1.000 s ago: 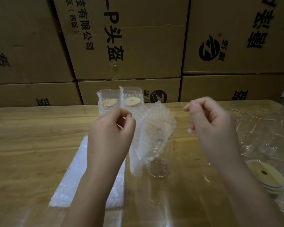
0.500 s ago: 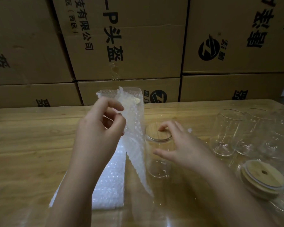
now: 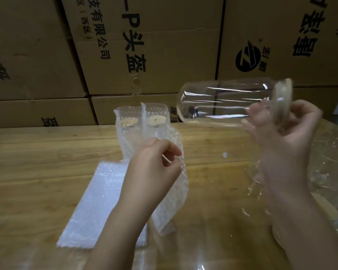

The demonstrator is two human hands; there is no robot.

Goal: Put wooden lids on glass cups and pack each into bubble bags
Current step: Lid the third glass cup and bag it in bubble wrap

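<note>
Okay, I'm flagging a slip risk: the right hand (image 3: 281, 137) is gripping the glass cup (image 3: 222, 102) only at its lid end, sideways above the table (image 3: 37, 152), so the wooden lid (image 3: 283, 98) could be popping off or the glass sliding out before reaching the bubble bag (image 3: 176, 201) the left hand (image 3: 154, 164) is pinching by its edge. Cup is looking clear, tall, motion-blurred, base pointing left toward the bag, hands well apart

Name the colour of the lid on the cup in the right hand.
Pale wooden tan. The lid shows edge-on and blurred in the head view.
</note>
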